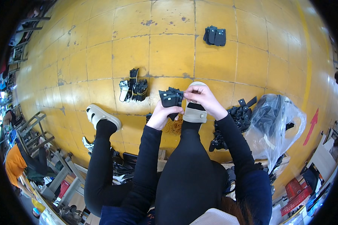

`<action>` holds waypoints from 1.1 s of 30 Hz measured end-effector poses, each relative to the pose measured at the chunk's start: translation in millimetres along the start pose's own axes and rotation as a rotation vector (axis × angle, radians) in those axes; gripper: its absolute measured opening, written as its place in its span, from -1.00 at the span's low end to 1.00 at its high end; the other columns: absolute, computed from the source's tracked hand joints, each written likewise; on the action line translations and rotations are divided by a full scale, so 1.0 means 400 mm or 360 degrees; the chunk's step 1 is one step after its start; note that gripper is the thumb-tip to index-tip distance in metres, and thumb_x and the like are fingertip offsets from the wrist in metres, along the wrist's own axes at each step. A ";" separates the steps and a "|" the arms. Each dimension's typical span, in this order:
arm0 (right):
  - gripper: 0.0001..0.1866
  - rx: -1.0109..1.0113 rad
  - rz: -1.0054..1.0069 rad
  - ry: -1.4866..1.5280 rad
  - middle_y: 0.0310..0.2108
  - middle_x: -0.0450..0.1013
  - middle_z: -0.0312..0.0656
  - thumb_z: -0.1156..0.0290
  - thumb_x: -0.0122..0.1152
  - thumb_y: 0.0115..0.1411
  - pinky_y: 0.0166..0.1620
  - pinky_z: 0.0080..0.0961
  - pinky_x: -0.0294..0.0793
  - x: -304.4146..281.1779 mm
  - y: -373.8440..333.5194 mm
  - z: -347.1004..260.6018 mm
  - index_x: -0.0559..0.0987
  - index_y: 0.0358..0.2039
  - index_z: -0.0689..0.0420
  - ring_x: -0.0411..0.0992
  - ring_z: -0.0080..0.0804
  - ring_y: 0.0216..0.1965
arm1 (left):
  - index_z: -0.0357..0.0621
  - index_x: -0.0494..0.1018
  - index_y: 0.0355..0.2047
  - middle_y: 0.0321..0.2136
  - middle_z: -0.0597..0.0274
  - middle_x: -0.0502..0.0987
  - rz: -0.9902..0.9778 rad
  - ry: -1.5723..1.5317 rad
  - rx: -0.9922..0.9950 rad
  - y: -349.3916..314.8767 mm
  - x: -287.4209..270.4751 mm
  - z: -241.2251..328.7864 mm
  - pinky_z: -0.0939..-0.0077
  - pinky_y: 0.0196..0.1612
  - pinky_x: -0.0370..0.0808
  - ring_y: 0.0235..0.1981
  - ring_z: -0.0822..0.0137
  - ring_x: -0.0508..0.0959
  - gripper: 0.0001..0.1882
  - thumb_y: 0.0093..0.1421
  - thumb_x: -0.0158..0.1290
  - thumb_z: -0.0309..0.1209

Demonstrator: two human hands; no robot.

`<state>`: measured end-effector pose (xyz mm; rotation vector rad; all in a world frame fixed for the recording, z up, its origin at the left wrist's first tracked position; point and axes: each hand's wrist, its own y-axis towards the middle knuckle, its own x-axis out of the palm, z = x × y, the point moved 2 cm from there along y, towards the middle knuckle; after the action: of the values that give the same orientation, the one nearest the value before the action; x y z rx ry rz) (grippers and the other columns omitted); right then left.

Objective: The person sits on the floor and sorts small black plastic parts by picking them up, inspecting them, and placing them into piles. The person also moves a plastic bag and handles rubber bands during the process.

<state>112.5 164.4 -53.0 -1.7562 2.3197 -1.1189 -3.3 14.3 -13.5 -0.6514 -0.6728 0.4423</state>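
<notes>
Two hands (184, 105), gripping black flat-piece bundle (171, 99), edges fanned, unbanded

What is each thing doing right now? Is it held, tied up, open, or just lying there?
Left hand: closed around the stack of black pieces.
Right hand: fingers pinching the stack's top edge.
Stack of black pieces: held up in both hands.
Tied bundle: bound with bands, lying on the floor.
Far black bundle: lying on the floor.
Clear plastic bag: open, black pieces inside.
Rubber bands: loose pile on the floor.
</notes>
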 end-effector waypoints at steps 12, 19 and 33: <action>-0.47 -0.0253 -0.0036 0.0790 -0.13 0.44 -0.03 0.20 -0.09 0.31 -0.24 -0.58 0.50 -0.016 -0.060 -0.110 0.28 0.18 0.28 0.51 -0.44 -0.35 | -0.28 0.32 -0.02 -0.28 0.27 0.50 0.0192 0.0572 -0.0112 0.018 -0.054 -0.024 0.48 -0.31 0.51 -0.35 0.46 0.51 -0.50 -0.03 0.14 -0.56; -0.56 -0.0776 -0.0524 -0.1107 -0.17 0.42 -0.06 0.24 0.25 0.12 -0.20 -0.51 0.45 0.137 -0.089 -0.155 0.44 -0.09 0.26 0.47 -0.29 -0.26 | -0.34 0.14 0.12 -0.17 0.04 0.48 0.0216 0.0470 0.0259 0.092 -0.033 -0.068 0.45 -0.11 0.47 -0.16 0.25 0.52 -0.34 0.05 0.15 -0.41; -0.83 -0.0394 0.0274 -0.0051 -0.43 0.44 -0.27 0.43 0.06 0.19 -0.24 -0.67 0.37 0.041 -0.112 -0.068 0.53 -0.41 0.26 0.39 -0.59 -0.36 | -0.27 0.47 -0.23 -0.43 0.30 0.56 0.0304 0.0227 0.0261 0.049 0.030 0.078 0.64 -0.48 0.40 -0.54 0.53 0.48 -0.71 -0.03 0.16 -0.57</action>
<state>132.1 159.8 -1.7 -1.5869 2.6257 -0.8019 -19.7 47.9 -3.0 -0.5873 -0.4355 0.6155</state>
